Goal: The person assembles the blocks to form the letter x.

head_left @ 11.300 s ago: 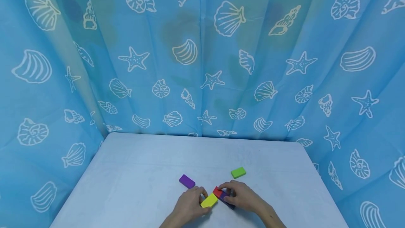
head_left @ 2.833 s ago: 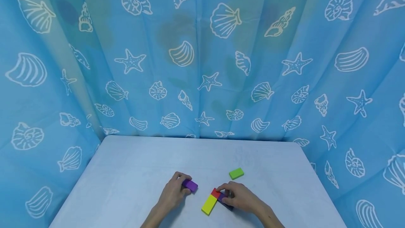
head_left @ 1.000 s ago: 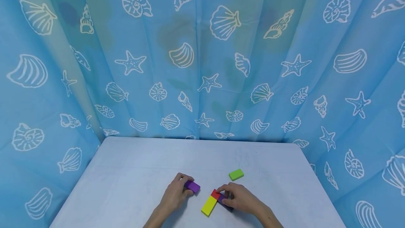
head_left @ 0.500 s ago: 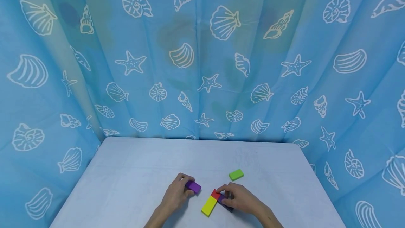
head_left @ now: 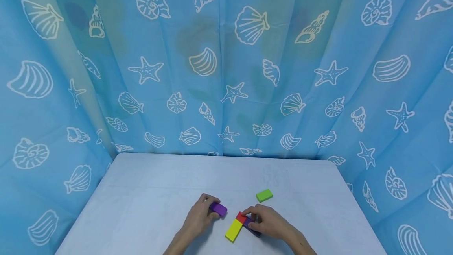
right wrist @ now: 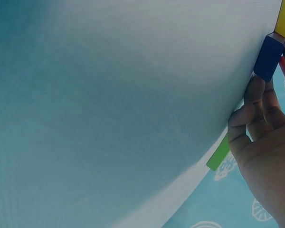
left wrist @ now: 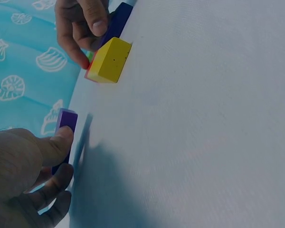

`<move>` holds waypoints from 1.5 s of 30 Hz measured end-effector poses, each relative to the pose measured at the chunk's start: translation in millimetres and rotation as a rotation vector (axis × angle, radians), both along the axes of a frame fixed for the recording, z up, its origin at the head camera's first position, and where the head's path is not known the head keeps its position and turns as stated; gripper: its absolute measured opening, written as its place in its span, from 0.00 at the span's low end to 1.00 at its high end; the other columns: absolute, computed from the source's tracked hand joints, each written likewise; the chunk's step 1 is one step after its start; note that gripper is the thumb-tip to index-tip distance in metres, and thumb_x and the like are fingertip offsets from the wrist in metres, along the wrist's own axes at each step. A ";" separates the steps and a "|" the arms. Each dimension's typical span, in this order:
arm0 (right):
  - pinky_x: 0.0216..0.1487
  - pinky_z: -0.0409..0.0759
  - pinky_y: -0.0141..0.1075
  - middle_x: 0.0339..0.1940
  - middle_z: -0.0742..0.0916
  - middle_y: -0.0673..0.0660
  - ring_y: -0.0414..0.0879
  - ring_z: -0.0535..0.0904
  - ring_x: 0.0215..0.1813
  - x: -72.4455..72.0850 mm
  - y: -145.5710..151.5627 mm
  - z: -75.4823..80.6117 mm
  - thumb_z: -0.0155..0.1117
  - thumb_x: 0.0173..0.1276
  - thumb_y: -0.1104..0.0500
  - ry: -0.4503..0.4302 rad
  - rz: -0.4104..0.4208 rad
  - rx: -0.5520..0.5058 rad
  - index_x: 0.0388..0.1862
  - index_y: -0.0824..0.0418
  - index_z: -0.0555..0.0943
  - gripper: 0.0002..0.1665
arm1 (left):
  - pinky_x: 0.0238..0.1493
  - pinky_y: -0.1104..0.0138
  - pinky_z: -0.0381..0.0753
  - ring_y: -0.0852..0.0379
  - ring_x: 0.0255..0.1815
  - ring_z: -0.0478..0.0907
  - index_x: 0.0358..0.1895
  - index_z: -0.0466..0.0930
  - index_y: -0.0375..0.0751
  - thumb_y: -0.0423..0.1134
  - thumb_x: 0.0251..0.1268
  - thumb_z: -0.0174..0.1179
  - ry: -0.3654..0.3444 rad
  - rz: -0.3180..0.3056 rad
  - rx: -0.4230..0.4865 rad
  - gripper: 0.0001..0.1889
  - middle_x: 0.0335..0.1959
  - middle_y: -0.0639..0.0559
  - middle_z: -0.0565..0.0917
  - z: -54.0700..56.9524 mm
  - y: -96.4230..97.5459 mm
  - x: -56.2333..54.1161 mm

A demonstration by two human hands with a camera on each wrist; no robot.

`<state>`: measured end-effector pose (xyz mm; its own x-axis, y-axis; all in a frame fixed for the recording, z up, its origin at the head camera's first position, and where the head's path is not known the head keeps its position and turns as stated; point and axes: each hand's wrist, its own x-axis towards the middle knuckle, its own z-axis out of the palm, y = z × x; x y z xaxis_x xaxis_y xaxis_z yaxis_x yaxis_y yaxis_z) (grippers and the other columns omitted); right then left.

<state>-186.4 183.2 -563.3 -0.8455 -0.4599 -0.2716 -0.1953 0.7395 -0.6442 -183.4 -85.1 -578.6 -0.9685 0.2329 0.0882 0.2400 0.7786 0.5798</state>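
In the head view my left hand pinches a purple block by its left end, between thumb and fingers. The left wrist view has the purple block above its own shadow on the table. My right hand has a forefinger on a small red block and its thumb against a dark blue block, which the hand partly covers. A yellow block lies against the red one, forming a corner with the dark blue block. The right wrist view shows fingertips at the dark blue block.
A light green block lies alone behind my right hand. The white table ends at a blue curtain printed with shells and starfish, which rises at the back and both sides.
My left hand has let go of the yellow block, now against the red one, and taken the purple block. Over the last second it carries it slightly rightward. My right hand stays put.
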 end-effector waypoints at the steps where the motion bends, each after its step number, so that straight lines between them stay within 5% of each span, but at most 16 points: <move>1: 0.38 0.76 0.33 0.36 0.80 0.43 0.41 0.74 0.36 -0.1 -0.1 0.1 0.70 0.68 0.52 -0.002 -0.001 0.000 0.58 0.41 0.82 0.19 | 0.56 0.51 0.80 0.49 0.53 0.80 0.55 0.82 0.50 0.40 0.59 0.72 -0.003 0.001 0.001 0.19 0.53 0.51 0.78 0.1 0.3 -0.2; 45: 0.39 0.76 0.35 0.36 0.80 0.43 0.42 0.74 0.36 -1.4 -0.5 -0.1 0.70 0.68 0.50 -0.015 -0.009 0.008 0.57 0.41 0.83 0.19 | 0.55 0.52 0.81 0.52 0.52 0.80 0.55 0.83 0.53 0.42 0.58 0.73 -0.023 0.006 0.003 0.20 0.51 0.53 0.78 -1.5 9.5 -5.4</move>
<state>-187.8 182.7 -563.4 -0.8455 -0.4499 -0.2876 -0.1789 0.7461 -0.6413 -188.9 -75.6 -580.1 -0.9716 0.2272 0.0661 0.2220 0.7785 0.5871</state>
